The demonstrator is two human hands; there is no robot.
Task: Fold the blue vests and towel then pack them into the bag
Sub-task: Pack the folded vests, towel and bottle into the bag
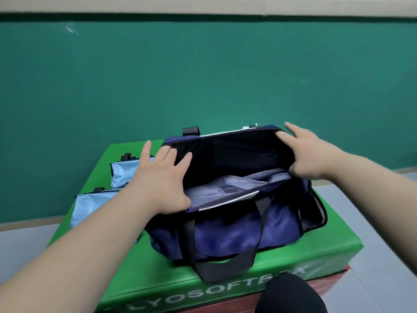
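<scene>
A: Head view: our left hand [162, 177] and right hand [309, 154] lie flat, fingers straight, spreading the mouth of the bag [225, 227], gripping nothing.

B: The folded vests [128, 170] lie just outside our left hand; we'd reach with that one.

A green padded box [316, 251] with white lettering on its front sits on a red layer [248, 300] above the grey floor [383, 211]. On top of the box stands a navy bag [225, 233], and just left of it lie two folded light-blue vests [94, 206], one behind the other.
</scene>
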